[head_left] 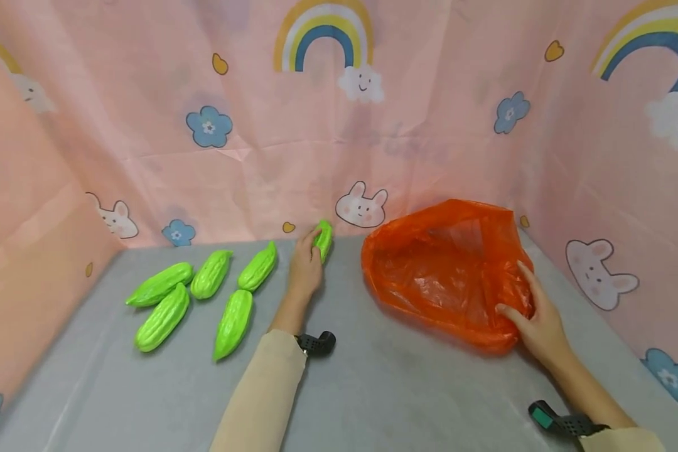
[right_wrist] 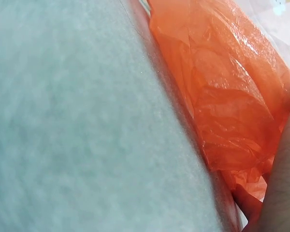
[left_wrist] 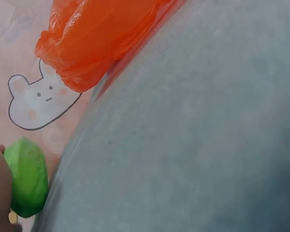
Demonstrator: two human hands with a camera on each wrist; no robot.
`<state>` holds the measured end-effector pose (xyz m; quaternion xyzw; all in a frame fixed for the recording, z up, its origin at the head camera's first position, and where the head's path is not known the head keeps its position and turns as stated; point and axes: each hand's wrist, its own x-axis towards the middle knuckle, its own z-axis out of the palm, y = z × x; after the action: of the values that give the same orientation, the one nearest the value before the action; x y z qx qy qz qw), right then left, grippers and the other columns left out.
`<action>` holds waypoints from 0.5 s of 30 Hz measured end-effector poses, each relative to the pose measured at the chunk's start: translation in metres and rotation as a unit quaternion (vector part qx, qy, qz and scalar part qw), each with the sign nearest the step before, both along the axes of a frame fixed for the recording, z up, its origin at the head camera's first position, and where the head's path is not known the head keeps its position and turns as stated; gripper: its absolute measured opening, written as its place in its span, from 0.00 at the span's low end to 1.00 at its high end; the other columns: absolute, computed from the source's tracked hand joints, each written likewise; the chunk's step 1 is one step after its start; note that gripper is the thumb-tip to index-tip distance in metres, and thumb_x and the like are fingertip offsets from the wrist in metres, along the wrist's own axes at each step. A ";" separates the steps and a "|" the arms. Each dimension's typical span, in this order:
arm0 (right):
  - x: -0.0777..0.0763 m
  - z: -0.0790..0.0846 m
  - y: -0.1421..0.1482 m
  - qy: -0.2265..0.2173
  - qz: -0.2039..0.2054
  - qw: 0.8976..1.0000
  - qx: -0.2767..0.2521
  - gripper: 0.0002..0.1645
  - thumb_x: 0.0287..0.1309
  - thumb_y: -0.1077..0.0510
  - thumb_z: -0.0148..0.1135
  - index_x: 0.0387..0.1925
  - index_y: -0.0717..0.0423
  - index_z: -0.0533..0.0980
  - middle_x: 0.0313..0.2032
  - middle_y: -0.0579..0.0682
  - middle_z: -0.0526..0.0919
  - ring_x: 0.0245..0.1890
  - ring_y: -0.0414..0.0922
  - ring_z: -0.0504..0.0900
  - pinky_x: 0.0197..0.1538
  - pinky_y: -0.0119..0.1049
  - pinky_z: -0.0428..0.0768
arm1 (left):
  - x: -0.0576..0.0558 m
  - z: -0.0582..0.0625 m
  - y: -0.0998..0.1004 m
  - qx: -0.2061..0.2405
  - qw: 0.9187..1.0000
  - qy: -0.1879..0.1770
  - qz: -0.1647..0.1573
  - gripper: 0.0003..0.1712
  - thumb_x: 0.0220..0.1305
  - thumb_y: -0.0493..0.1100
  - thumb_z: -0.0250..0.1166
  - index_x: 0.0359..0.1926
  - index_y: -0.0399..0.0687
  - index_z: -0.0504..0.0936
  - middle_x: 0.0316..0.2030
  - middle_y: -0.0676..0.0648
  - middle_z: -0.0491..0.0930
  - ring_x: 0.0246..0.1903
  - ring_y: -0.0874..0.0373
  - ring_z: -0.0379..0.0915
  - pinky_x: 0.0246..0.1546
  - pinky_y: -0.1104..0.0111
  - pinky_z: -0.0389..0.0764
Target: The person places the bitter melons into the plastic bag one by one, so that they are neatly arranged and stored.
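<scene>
At the back of the table, my left hand (head_left: 306,263) holds a bright green bitter melon (head_left: 324,241), its fingers wrapped over the near side. In the left wrist view, the same bitter melon (left_wrist: 27,178) shows beside the edge of the hand. An orange-red plastic bag (head_left: 435,276) lies on its side with its wide mouth facing left. My right hand (head_left: 544,326) grips the bag's right end, thumb in front and fingers behind. Up close in the right wrist view, the bag (right_wrist: 232,96) is crumpled against the hand, and most of its fingers are hidden.
Several more bitter melons (head_left: 162,317) lie spread over the left part of the grey table (head_left: 407,389). A pink patterned cloth (head_left: 294,125) stands as walls behind and on both sides. Both wrists wear a black strap with a camera (head_left: 316,343).
</scene>
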<state>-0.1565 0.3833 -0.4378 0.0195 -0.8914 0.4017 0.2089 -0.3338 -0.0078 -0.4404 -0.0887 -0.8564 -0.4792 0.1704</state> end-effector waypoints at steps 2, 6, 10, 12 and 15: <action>-0.001 0.001 0.000 0.008 0.000 1.000 -0.003 0.51 0.64 0.59 0.66 0.80 0.38 0.51 0.74 0.65 0.62 0.56 0.14 0.57 0.56 0.08 0.56 | 0.000 0.002 -0.001 -0.030 0.999 0.015 0.011 0.28 0.68 0.35 0.47 0.67 0.43 0.75 0.67 0.39 0.74 0.67 0.40 0.70 0.68 0.48 0.70; -0.001 -0.001 0.000 0.008 0.000 1.000 -0.004 0.50 0.63 0.60 0.66 0.80 0.41 0.52 0.73 0.66 0.64 0.56 0.14 0.58 0.55 0.08 0.57 | 0.002 0.002 -0.002 -0.063 0.998 0.020 0.018 0.28 0.67 0.32 0.48 0.65 0.43 0.77 0.67 0.40 0.76 0.66 0.39 0.71 0.67 0.47 0.70; 0.000 -0.001 0.002 -0.002 -0.005 1.000 -0.008 0.49 0.66 0.58 0.64 0.80 0.39 0.51 0.74 0.64 0.62 0.57 0.12 0.56 0.56 0.08 0.55 | 0.003 0.002 -0.001 -0.051 0.999 0.001 -0.001 0.24 0.70 0.35 0.49 0.62 0.45 0.81 0.69 0.41 0.73 0.68 0.38 0.69 0.69 0.47 0.69; 0.001 0.000 0.002 -0.002 -0.008 1.000 -0.010 0.48 0.66 0.58 0.63 0.80 0.40 0.51 0.75 0.64 0.62 0.57 0.11 0.55 0.58 0.09 0.54 | 0.003 0.002 -0.001 -0.043 0.999 -0.009 -0.015 0.21 0.73 0.40 0.53 0.61 0.45 0.82 0.70 0.42 0.72 0.69 0.39 0.68 0.71 0.48 0.67; 0.002 0.002 0.003 -0.004 -0.010 1.000 -0.010 0.47 0.67 0.57 0.62 0.80 0.40 0.51 0.75 0.64 0.61 0.59 0.12 0.56 0.59 0.09 0.53 | 0.002 0.001 0.000 -0.036 0.999 -0.018 -0.023 0.22 0.69 0.45 0.63 0.62 0.46 0.81 0.71 0.42 0.71 0.70 0.40 0.68 0.71 0.49 0.67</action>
<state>-0.1545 0.3859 -0.4358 0.0070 -0.8883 0.4088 0.2093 -0.3318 -0.0083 -0.4394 -0.1055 -0.8739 -0.4533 0.1403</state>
